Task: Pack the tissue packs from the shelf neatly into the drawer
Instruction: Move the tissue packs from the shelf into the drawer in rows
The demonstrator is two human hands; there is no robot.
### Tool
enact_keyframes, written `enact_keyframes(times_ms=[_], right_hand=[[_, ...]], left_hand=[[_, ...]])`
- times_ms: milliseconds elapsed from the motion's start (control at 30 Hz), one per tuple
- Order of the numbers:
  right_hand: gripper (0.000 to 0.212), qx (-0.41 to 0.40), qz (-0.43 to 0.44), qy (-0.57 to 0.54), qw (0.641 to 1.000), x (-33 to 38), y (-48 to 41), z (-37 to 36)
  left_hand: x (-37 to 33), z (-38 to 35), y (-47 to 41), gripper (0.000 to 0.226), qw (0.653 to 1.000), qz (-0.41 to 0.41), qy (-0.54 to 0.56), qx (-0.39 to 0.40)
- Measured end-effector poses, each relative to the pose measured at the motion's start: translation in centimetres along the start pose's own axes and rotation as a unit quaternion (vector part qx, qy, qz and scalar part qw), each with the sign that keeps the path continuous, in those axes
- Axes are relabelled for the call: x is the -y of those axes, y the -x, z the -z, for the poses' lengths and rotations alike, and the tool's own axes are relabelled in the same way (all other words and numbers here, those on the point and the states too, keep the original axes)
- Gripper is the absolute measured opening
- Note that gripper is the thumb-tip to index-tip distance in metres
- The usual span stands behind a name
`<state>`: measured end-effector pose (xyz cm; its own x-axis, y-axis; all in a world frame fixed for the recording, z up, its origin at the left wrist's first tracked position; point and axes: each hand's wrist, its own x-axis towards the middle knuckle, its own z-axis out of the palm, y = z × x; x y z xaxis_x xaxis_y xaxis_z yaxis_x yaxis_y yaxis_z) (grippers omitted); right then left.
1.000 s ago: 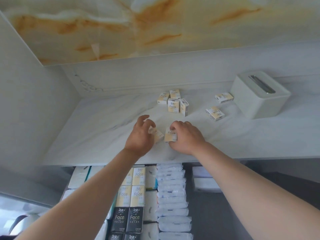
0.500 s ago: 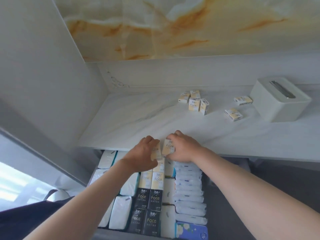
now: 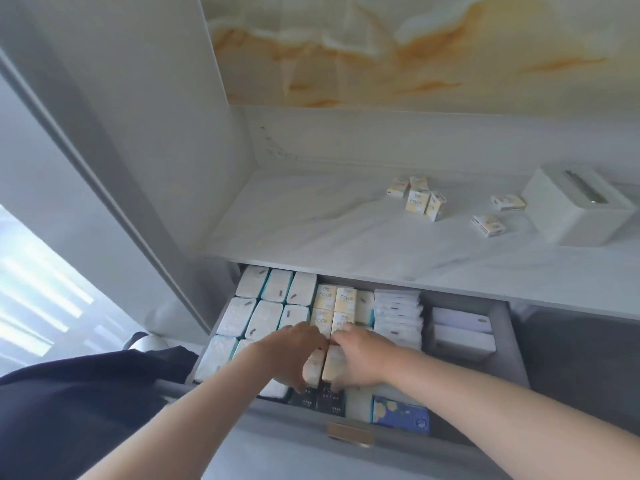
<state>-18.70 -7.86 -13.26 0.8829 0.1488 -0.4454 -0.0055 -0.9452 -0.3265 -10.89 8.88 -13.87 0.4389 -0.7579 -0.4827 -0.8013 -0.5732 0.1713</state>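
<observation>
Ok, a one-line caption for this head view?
Left hand and right hand hold two cream tissue packs over the drawer; six more packs sit on the shelf.

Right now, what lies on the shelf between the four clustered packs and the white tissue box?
Two loose tissue packs, apart from each other; head view.

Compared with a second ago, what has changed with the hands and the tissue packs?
The left hand and right hand each carried one yellow pack off the shelf and down into the drawer, holding them side by side there. The six other packs on the shelf and the white tissue box stayed put.
</observation>
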Motion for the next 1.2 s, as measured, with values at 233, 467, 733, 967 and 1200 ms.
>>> enact_keyframes(times_ms=[233, 467, 733, 967, 1200], right_hand=[[0.075, 0.02, -0.055, -0.147, 0.987, 0.5, 1.3, -1.3], [0.03, 0.077, -0.029, -0.121, 0.989, 0.9, 2.1, -1.9], [0.043, -0.002, -0.031, -0.102, 0.994, -2.0, 0.6, 3.1], [0.038, -0.142, -0.076, -0.082, 0.984, -10.7, -0.9, 13.4], [0.046, -0.2, -0.153, -0.048, 0.967, -20.5, -1.4, 17.8]], left_hand=[[-0.2, 1.0, 0.6, 0.057, 0.997, 0.025, 0.057, 0.042], [-1.0, 1.2, 0.5, 0.042, 0.995, 0.022, 0.058, 0.08], [-1.3, 4.2, -1.1, 0.025, 0.986, 0.051, 0.15, -0.058], [-4.0, 11.6, -8.5, 0.029, 0.958, 0.047, 0.188, -0.21], [-7.1, 16.7, -18.3, 0.04, 0.948, 0.034, 0.172, -0.266]])
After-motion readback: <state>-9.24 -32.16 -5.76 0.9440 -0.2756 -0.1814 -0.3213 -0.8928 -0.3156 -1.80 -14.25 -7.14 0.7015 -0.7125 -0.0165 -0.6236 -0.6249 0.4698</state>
